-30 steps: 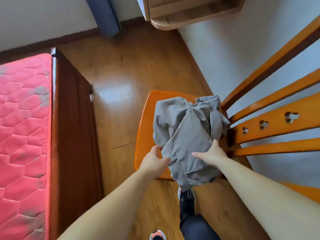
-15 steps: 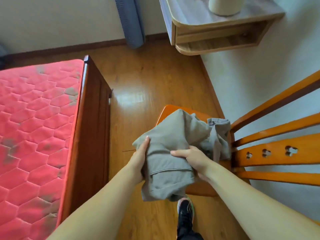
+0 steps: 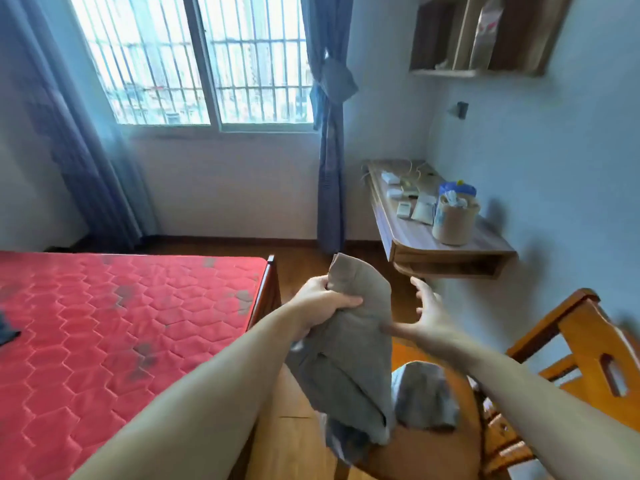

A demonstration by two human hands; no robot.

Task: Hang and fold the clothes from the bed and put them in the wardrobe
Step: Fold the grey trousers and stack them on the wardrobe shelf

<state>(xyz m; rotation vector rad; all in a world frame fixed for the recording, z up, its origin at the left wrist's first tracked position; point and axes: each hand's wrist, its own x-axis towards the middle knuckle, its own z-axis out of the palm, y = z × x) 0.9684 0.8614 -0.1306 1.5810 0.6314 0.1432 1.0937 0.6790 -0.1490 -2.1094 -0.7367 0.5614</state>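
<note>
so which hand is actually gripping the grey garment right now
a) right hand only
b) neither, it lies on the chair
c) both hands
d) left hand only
d: the left hand has its fingers curled round the top of the grey garment, while the right hand is spread open beside it, at most its thumb touching the cloth.

place: home bedroom | signs: red mattress [image 3: 114,317], curtained window [image 3: 207,60], wooden chair [image 3: 568,368]

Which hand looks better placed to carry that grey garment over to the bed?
Left. The left hand already grips the grey garment and is nearer the bed; the right hand is open beside it.
</note>
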